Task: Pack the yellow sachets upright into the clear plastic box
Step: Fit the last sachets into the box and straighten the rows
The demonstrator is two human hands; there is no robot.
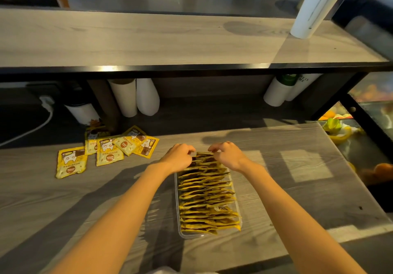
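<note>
Fig. 1. My left hand [178,157] and right hand [227,155] meet at the 12 o'clock end of the box [191,236]. The fingers of both are curled, and their tips pinch the top edges of the farthest packed sachets [207,197]. My left hand takes the 9 o'clock corner of that end and my right hand the 3 o'clock corner.

The packed sachets stand on edge in one dense row that fills the box from end to end. Each one's long top edge runs from 9 to 3 o'clock, across the box, and its flat faces turn toward 12 and 6. The box's long axis runs from 12 to 6 o'clock, with the near end swung slightly toward 5. It rests flat on the counter [297,178], well in from the near edge.

Bare counter lies at 3 and at 9 o'clock of the box. The loose sachets [106,150] lie flat and partly overlapping at 10 o'clock, well apart from the box. A raised shelf [148,40] overhangs the counter at 12 o'clock, with white cups [136,97] lying beneath it. Fruit [336,129] sits past the counter's edge at 2 o'clock.
</note>
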